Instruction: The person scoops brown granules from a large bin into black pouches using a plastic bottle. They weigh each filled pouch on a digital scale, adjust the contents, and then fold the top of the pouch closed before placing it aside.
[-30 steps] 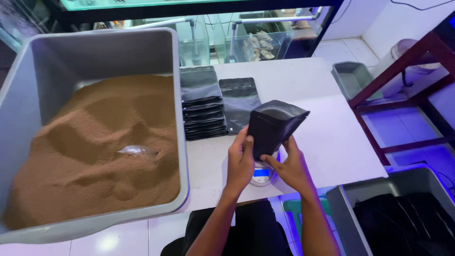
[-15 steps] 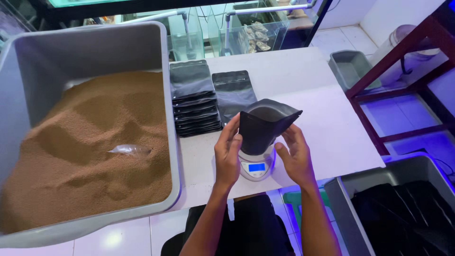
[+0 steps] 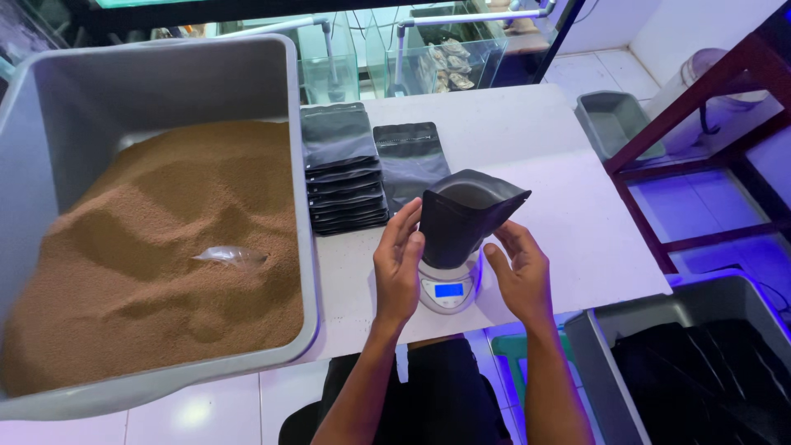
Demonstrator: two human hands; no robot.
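Observation:
A black stand-up pouch (image 3: 461, 218) with its mouth open stands upright on a small round digital scale (image 3: 449, 290) at the white table's near edge. My left hand (image 3: 400, 268) is just left of the pouch, fingers straight, with the fingertips resting against its side. On the other side is my right hand (image 3: 521, 276), fingers spread, a small gap from the pouch. Neither hand grips it.
A large grey bin (image 3: 303, 165) of brown granules, with a clear scoop (image 3: 232, 257) lying in it, fills the left. Stacked flat black pouches (image 3: 342, 177) lie behind the scale. A grey bin (image 3: 593, 346) of black bags is at lower right, with a small grey tray (image 3: 614, 124) and a dark red frame (image 3: 700, 107) farther right.
The pouch was tilted and held in both hands above the scale. Now it stands upright on the scale, and my fingers have loosened beside it.

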